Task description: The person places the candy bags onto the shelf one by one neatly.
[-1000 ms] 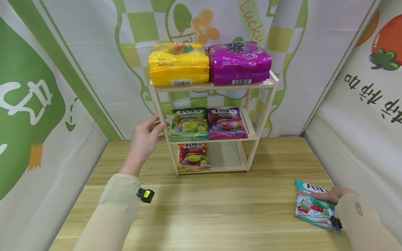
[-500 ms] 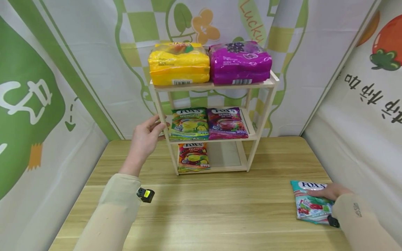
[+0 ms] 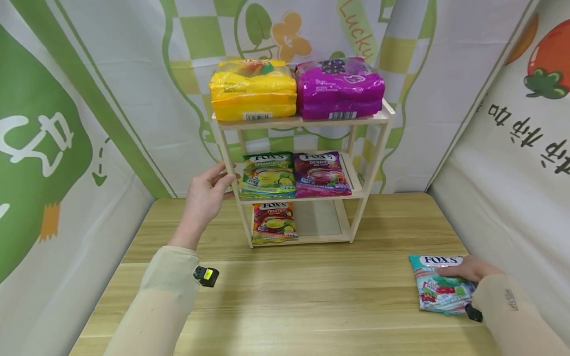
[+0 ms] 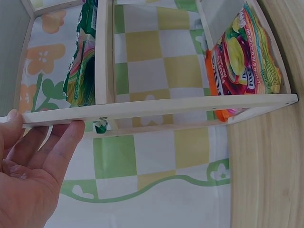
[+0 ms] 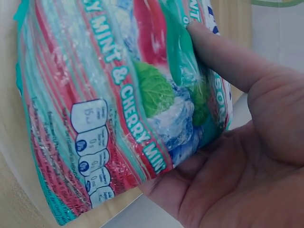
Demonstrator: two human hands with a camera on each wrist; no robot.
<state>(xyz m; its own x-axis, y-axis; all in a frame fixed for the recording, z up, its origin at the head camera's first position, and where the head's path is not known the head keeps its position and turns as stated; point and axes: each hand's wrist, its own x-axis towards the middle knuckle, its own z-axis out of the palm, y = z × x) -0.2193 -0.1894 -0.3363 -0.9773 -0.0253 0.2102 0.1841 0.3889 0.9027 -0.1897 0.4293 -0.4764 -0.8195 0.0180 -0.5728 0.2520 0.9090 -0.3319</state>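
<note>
A teal bag of mint candy (image 3: 438, 289) is at the right of the table, gripped by my right hand (image 3: 476, 271). In the right wrist view the thumb lies across the bag's front and the other fingers are behind it. My left hand (image 3: 206, 198) pinches the left front post of a small wooden shelf rack (image 3: 303, 199), at the height of its middle shelf; the left wrist view shows thumb and fingers on either side of the post. A green candy bag (image 3: 269, 175) and a purple one (image 3: 322, 175) sit on that middle shelf.
On the top shelf stand a yellow pack (image 3: 254, 94) and a purple pack (image 3: 340, 91). An orange-red candy bag (image 3: 274, 222) occupies the left of the bottom shelf. Printed cloth walls (image 3: 503, 198) enclose the wooden table (image 3: 285, 296) at the back and sides.
My right hand has shifted the mint candy bag slightly left and turned it a little, so its top edge is more level. The left hand stays on the post.
</note>
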